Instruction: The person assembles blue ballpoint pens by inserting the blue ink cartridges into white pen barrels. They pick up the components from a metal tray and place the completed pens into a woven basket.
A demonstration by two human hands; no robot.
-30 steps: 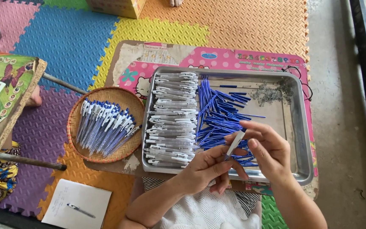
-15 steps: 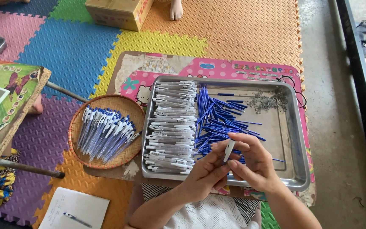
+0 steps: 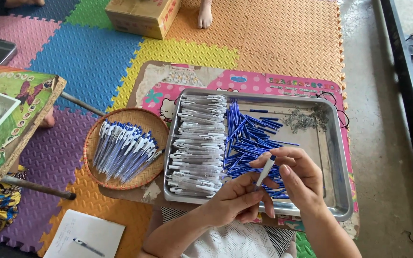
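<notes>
Over the near edge of a metal tray [image 3: 333, 157], my left hand [image 3: 233, 200] and my right hand [image 3: 299, 179] meet on one clear pen barrel [image 3: 265, 172]. The left hand pinches its lower end and the right hand's fingers close around its top. Inside the tray lie a stack of clear pen barrels [image 3: 197, 143] on the left, a heap of blue refills [image 3: 249, 138] in the middle and a small pile of tiny springs [image 3: 307, 119] at the far right. To the left, a round woven basket [image 3: 96, 143] holds several finished blue-and-white pens [image 3: 125, 150].
The tray rests on a pink board [image 3: 254, 79] over coloured foam mats. A cardboard box [image 3: 142, 16] and another person's foot [image 3: 205, 14] are at the top. A low painted table [image 3: 10, 119] stands left. A notepad with a pen [image 3: 84, 236] lies bottom left.
The view has tilted, so the tray sits lower in frame. Both hands came closer together over the tray's near edge and now grip the pen barrel jointly.
</notes>
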